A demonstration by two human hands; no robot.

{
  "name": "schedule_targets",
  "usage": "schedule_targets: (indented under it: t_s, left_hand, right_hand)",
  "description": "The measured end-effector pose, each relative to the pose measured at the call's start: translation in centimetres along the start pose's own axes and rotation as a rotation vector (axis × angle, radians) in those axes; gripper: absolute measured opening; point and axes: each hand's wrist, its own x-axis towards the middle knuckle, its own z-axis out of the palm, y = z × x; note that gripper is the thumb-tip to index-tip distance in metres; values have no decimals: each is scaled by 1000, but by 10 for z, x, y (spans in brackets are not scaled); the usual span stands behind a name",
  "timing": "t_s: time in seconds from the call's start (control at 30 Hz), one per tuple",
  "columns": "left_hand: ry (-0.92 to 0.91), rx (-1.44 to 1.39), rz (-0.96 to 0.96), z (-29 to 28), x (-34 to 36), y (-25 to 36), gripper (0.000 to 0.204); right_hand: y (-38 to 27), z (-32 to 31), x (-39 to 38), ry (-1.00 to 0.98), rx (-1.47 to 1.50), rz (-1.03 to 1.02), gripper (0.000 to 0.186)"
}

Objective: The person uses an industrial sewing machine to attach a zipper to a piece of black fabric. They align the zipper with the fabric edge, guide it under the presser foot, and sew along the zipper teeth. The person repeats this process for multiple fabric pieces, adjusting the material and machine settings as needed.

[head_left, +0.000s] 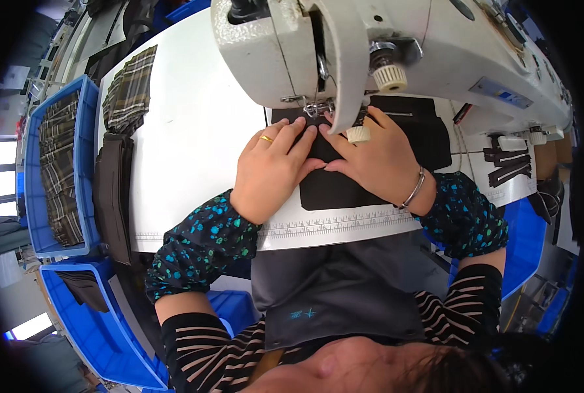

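A black fabric piece [334,187] lies flat on the white table under the needle area of a sewing machine [397,39]. My left hand [269,167], with a gold ring, presses on the fabric just left of the presser foot [315,108], its fingers stretched forward. From the right, my right hand [383,157] rests on the same fabric, fingers spread toward the foot and partly hidden behind the machine head's front. Both thumbs nearly meet on the cloth. A silver bracelet [414,188] circles my right wrist.
Folded plaid fabric [129,92] and dark pieces [113,190] lie at the table's left edge. Beside it, a blue bin [90,164] holds more plaid; another blue bin [112,334] sits lower. Zippers [508,167] lie at right. A printed ruler [331,226] runs along the front edge.
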Motion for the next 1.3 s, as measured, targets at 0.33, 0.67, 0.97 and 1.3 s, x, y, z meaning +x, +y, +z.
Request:
schedule_targets:
  t_s: [0.33,0.67,0.97,1.3]
  left_hand:
    - [3,45,1,1,1,7,50]
    - [8,80,-6,5,7,2,45]
    - [-4,79,-7,3,7,3,45]
    - [0,74,-7,4,8,2,44]
  right_hand:
    - [7,-3,5,-27,9,6,47]
    - [12,-3,11,-96,-11,28,49]
    - [10,0,9,-74,-23,14,50]
    - [11,2,9,-35,-22,3,49]
